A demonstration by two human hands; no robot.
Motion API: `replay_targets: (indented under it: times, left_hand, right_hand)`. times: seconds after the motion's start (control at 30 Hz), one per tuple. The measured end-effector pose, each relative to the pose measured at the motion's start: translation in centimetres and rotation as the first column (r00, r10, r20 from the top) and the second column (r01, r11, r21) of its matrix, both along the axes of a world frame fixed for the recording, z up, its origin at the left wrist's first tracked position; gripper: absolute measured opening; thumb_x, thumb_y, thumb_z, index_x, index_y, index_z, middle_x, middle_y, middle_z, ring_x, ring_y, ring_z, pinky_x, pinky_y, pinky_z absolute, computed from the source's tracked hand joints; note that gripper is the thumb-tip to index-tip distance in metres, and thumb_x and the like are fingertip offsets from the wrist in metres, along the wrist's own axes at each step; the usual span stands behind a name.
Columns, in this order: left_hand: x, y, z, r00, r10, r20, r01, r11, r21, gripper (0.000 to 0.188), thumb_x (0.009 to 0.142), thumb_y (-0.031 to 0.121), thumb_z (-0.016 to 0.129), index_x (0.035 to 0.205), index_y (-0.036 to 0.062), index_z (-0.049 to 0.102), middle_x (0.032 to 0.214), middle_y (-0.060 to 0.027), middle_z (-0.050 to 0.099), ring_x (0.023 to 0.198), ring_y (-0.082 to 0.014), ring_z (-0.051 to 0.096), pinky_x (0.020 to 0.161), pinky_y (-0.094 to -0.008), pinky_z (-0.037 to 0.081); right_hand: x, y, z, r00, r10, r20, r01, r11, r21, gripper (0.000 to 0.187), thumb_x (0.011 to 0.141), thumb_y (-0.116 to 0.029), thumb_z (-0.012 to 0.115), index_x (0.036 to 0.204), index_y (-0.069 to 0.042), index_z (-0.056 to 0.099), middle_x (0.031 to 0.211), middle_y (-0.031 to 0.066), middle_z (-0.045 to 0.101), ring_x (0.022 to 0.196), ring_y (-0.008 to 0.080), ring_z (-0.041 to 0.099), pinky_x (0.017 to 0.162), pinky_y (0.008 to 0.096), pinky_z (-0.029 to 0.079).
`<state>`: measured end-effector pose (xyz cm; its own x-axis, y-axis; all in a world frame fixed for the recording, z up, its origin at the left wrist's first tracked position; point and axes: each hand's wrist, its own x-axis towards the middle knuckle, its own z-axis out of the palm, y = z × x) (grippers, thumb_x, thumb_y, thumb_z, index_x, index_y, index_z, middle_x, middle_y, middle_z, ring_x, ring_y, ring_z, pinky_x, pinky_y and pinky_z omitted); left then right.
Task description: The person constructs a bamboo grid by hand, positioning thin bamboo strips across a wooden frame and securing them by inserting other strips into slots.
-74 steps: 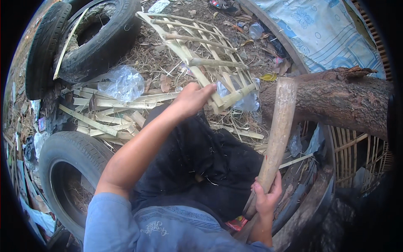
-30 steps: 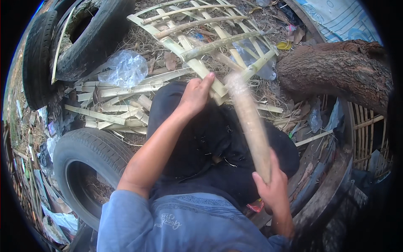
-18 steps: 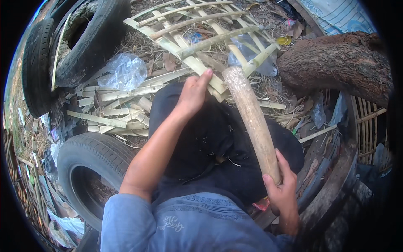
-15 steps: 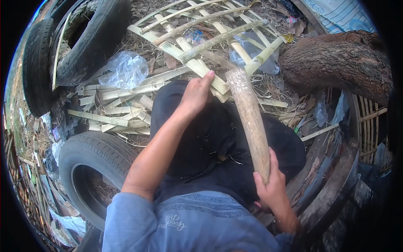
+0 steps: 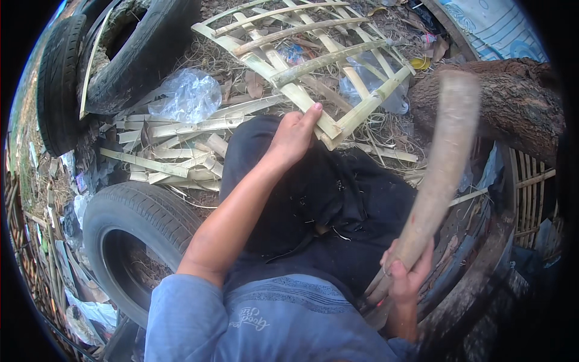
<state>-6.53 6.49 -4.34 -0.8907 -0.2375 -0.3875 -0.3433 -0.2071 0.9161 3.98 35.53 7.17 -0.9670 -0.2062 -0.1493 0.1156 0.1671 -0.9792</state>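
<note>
My left hand (image 5: 297, 137) is closed around the near corner of a bamboo lattice frame (image 5: 325, 58), thumb lying along the edge strip. The lattice is made of pale green split strips crossing one another, and it tilts up over the ground beyond my knees. My right hand (image 5: 410, 274) grips a thick wooden stick (image 5: 435, 175) near its lower end. The stick stands raised at my right, its top blurred by motion and apart from the lattice. Part of its lower end shows below the hand.
Split bamboo pieces (image 5: 172, 157) lie heaped beyond my left knee, beside a clear plastic bag (image 5: 194, 96). A tyre (image 5: 142, 208) lies at my left, with more worn tyres (image 5: 142, 57) farther off. A rough-barked log (image 5: 500, 108) lies at the right, near a slatted bamboo panel (image 5: 531, 193).
The stick has swung away from the lattice corner, up and to the right, in my right hand. My left hand stays on the lattice, which sits slightly farther right in view.
</note>
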Motion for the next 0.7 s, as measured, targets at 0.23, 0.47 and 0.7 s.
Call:
replay_targets:
  times: [0.23, 0.47, 0.7]
  left_hand:
    - [0.3, -0.2, -1.6, 0.998, -0.063, 0.016, 0.065, 0.994, -0.086, 0.055, 0.099, 0.046, 0.045, 0.073, 0.0013, 0.065, 0.059, -0.0017, 0.053, 0.054, -0.0109, 0.046, 0.055, -0.0271, 0.038]
    - [-0.5, 0.0, -0.5, 1.000, -0.004, 0.011, 0.004, 1.000, 0.021, 0.061, 0.098, 0.047, 0.047, 0.064, -0.0026, 0.059, 0.057, -0.0045, 0.053, 0.055, -0.0130, 0.047, 0.057, -0.0339, 0.041]
    - [-0.1, -0.3, -0.7, 0.999, -0.041, 0.022, 0.044, 0.992, -0.119, 0.057, 0.098, 0.048, 0.048, 0.072, 0.0006, 0.065, 0.057, -0.0013, 0.052, 0.052, -0.0105, 0.046, 0.052, -0.0277, 0.036]
  right_hand:
    - [-1.7, -1.2, 1.3, 0.910, 0.411, 0.049, -0.316, 0.614, 0.723, 0.077, 0.080, -0.015, 0.070, 0.145, 0.002, 0.032, 0.118, 0.0300, 0.061, 0.102, 0.0436, 0.064, 0.086, 0.0419, 0.052]
    - [-0.7, 1.1, 2.1, 0.943, 0.146, -0.298, -0.110, 0.985, 0.135, 0.082, 0.079, -0.015, 0.067, 0.146, 0.006, 0.024, 0.127, 0.0310, 0.051, 0.110, 0.0378, 0.059, 0.092, 0.0413, 0.048]
    - [-2.5, -1.1, 3.6, 0.930, 0.364, -0.061, -0.225, 0.692, 0.686, 0.076, 0.081, -0.013, 0.066, 0.145, 0.004, 0.030, 0.125, 0.0288, 0.057, 0.109, 0.0419, 0.062, 0.092, 0.0412, 0.048]
